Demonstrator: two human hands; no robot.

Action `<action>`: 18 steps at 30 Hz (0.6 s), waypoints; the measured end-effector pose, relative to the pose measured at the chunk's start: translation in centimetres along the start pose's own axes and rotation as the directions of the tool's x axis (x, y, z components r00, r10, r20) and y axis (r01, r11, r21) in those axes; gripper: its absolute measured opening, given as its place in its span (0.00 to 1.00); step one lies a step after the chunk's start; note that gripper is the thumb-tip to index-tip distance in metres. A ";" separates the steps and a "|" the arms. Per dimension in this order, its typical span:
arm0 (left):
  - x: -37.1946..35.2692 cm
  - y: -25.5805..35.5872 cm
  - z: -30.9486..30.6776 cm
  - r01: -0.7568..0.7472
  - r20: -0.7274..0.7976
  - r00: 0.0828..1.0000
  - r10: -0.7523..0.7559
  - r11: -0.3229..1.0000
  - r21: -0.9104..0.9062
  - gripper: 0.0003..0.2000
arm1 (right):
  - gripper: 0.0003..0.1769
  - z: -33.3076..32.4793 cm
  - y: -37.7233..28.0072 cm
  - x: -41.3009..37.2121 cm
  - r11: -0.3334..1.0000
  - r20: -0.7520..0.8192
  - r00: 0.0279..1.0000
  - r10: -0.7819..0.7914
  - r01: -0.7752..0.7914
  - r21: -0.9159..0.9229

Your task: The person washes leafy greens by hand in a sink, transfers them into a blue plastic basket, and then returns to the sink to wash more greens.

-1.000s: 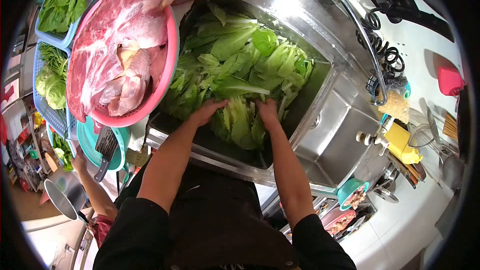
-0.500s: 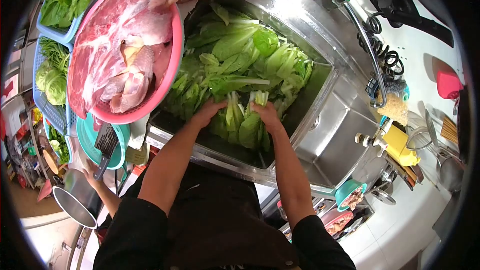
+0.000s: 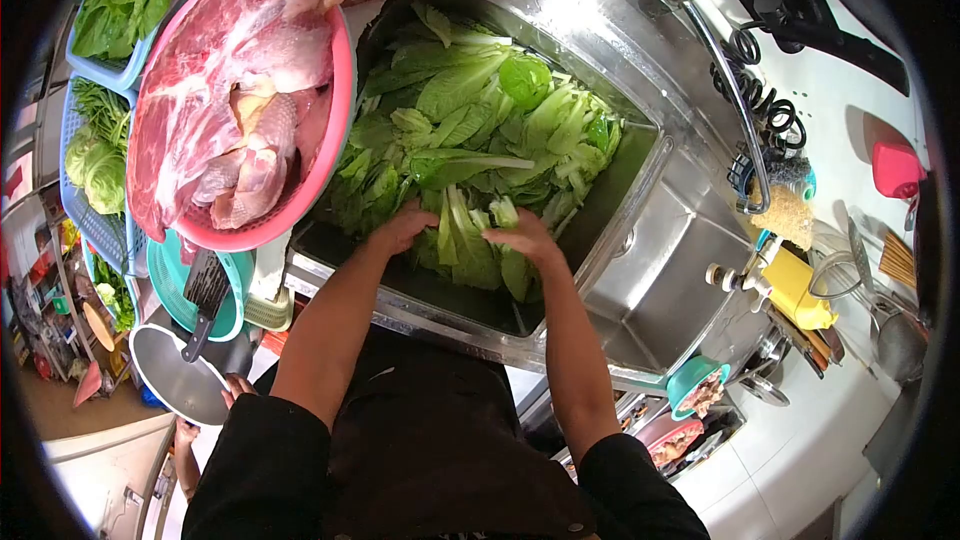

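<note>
Green leafy vegetables (image 3: 470, 120) fill the large sink basin. Near its front side, my left hand (image 3: 405, 227) is beside an upright pale-ribbed leaf, fingers spread, some fingertips hidden among the greens. My right hand (image 3: 522, 238) touches the leaves just to the right, its fingers stretched inward and apart from the thumb. A bunch of loose leaves (image 3: 465, 245) lies between my two hands.
A pink basket (image 3: 345, 110) of raw meat (image 3: 235, 50) overhangs the sink's left side. Beside it are a cleaver (image 3: 207, 285) on a teal basin (image 3: 165, 285) and blue vegetable baskets (image 3: 75, 175). Another person's hand (image 3: 238, 387) touches a metal pot (image 3: 175, 370). A faucet (image 3: 725, 75) stands right.
My hands have loosened from the leaves, and my right hand has shifted slightly left and down. The other person's pot has moved right and tilted.
</note>
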State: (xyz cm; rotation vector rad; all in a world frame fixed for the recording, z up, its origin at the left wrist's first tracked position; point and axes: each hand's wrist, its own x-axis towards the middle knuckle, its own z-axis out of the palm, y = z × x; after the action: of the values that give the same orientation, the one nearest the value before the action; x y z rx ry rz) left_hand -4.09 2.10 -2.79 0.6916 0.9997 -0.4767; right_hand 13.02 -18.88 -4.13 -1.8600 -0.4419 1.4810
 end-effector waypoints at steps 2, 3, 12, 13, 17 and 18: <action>0.3 -0.3 -0.3 0.041 -0.020 0.999 -0.040 0.998 0.047 0.29 | 0.33 1.7 4.3 2.4 0.967 -0.041 0.999 0.031 -0.041 -0.251; 2.0 -1.8 -1.4 0.049 -0.005 0.999 -0.048 0.995 0.093 0.30 | 0.38 2.1 5.8 3.3 0.926 -0.066 0.997 0.043 -0.064 -0.371; 2.7 -2.0 -0.8 0.088 -0.072 0.994 -0.081 0.991 0.102 0.33 | 0.29 0.0 -2.7 0.2 0.961 -0.088 0.984 0.157 -0.132 0.243; 3.1 -2.3 -0.9 0.104 -0.141 0.987 -0.082 0.983 0.152 0.32 | 0.29 0.8 -2.1 0.7 0.967 -0.013 0.997 0.074 -0.068 0.245; 1.8 -2.1 -1.9 0.066 -0.022 0.998 -0.062 0.914 0.400 0.30 | 0.27 1.8 1.8 2.1 0.958 -0.135 0.970 0.201 -0.224 -0.182; 0.9 -1.3 -1.1 0.104 -0.049 0.994 -0.095 0.962 0.254 0.30 | 0.26 1.4 1.2 1.5 0.976 -0.150 0.969 0.194 -0.206 -0.067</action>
State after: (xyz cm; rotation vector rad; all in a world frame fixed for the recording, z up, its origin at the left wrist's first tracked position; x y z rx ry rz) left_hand -5.13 1.98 -4.40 0.8867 1.0204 -0.6918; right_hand 11.96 -18.32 -6.11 -2.1117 -0.2556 1.4645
